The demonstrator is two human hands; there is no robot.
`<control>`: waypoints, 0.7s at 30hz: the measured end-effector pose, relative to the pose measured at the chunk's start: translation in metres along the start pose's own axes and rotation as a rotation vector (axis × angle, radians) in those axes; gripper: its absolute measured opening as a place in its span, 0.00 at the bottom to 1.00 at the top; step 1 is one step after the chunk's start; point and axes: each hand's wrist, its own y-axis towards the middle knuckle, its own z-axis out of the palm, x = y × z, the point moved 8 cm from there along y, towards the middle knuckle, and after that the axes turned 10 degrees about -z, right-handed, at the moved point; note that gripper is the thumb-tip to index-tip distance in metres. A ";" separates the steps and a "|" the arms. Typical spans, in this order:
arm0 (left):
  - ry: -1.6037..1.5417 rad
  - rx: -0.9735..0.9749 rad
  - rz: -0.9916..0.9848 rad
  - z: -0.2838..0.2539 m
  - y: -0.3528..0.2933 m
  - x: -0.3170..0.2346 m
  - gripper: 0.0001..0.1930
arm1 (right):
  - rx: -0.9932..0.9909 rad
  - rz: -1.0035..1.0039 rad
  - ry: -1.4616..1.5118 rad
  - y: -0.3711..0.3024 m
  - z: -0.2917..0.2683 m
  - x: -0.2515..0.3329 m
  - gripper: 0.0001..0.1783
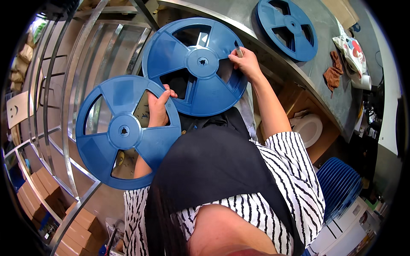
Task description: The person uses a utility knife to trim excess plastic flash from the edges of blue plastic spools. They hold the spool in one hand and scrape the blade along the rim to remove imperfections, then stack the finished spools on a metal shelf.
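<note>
Holding a lower reel (133, 123) with the left hand (159, 106); the right hand (245, 63) pinching a pale piece (239, 52) at the upper reel (209, 70)

Head view: Both reels are blue, with three windows each and a round hub at the centre. The lower one lies to the person's left, its face turned up to the camera. In the picture it overlaps the lower left edge of the upper one; whether the two touch cannot be determined.

Left hand: closed on the right-hand rim of the lower reel. The forearm passes behind that reel and shows through its bottom window; the hand shows through the upper right one.

Right hand: thumb and fingertips closed on the small pale piece, beside the upper reel's right rim. Whether they also grip the reel cannot be told. The upper reel is in front of the person, near the edge of the grey bench (321, 81); its support is hidden.

Surroundings: another blue reel (292, 24) lies on the bench, with a brown cloth (334, 73), a white bag (349, 49) and a white roll (365, 82) to its right. A metal rack (73, 106) stands on the left, cartons (81, 230) at lower left. A blue stack (338, 185) is at lower right. The person wears a black apron (213, 164) over a striped shirt (294, 170).
</note>
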 end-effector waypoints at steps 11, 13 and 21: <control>-0.035 -0.002 0.029 -0.003 -0.001 -0.001 0.14 | -0.539 -0.323 0.184 -0.034 -0.067 0.011 0.08; -0.017 0.013 0.041 -0.001 0.000 -0.002 0.12 | -0.563 -0.365 0.007 -0.043 -0.079 -0.006 0.11; -0.007 0.024 -0.110 -0.007 -0.004 0.001 0.13 | -0.428 -0.312 0.520 -0.070 -0.039 0.039 0.25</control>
